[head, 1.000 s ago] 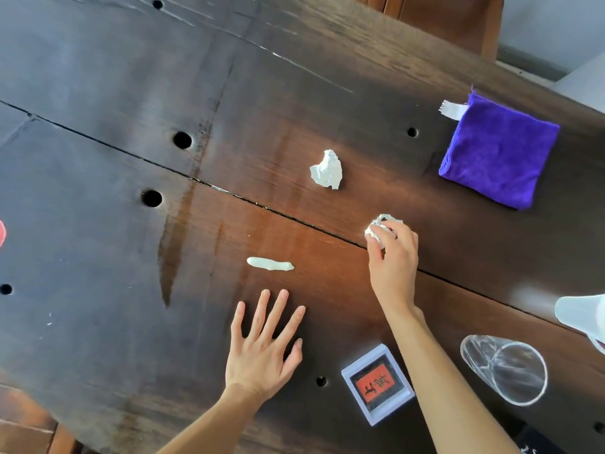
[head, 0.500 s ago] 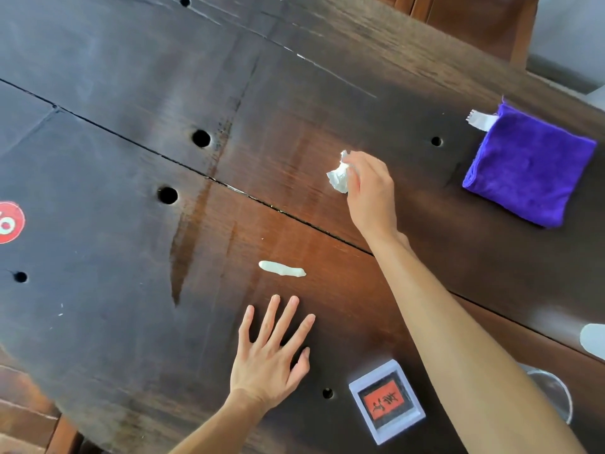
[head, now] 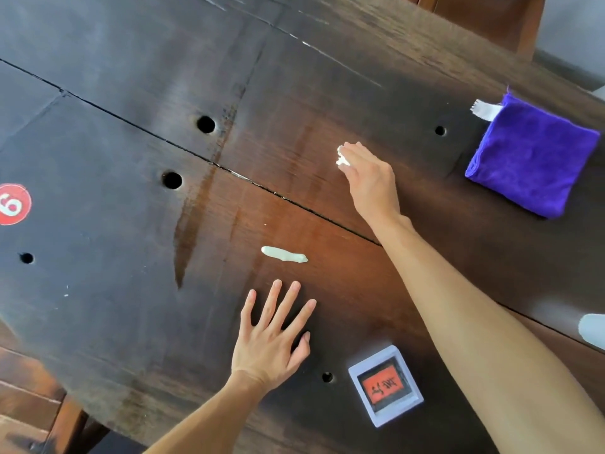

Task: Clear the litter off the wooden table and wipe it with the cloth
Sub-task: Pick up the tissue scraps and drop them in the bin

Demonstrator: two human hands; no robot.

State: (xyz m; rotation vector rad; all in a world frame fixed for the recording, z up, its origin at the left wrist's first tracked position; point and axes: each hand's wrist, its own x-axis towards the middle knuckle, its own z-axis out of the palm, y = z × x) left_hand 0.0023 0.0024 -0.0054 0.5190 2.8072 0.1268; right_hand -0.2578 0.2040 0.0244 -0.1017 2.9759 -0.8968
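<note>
My right hand (head: 370, 178) is over the middle of the dark wooden table (head: 131, 93), fingers closed on crumpled white paper (head: 341, 157) that sticks out past the fingertips. Whether the earlier wad is also inside the fist is hidden. A pale elongated scrap (head: 284, 254) lies on the wood just beyond my left hand (head: 271, 335), which rests flat with spread fingers and holds nothing. The folded purple cloth (head: 530, 158) lies at the right, apart from both hands, with a white tag at its far corner.
A small white-framed box with a red label (head: 384, 385) sits near the front edge by my right forearm. A red round sticker (head: 13, 204) is at the left edge. A white object (head: 592, 329) shows at the right edge. Several round holes dot the tabletop.
My right hand moved from the nearer paper wad up and left to the second crumpled paper and closed on it. The view shifted; the glass left the frame. The left hand stayed flat.
</note>
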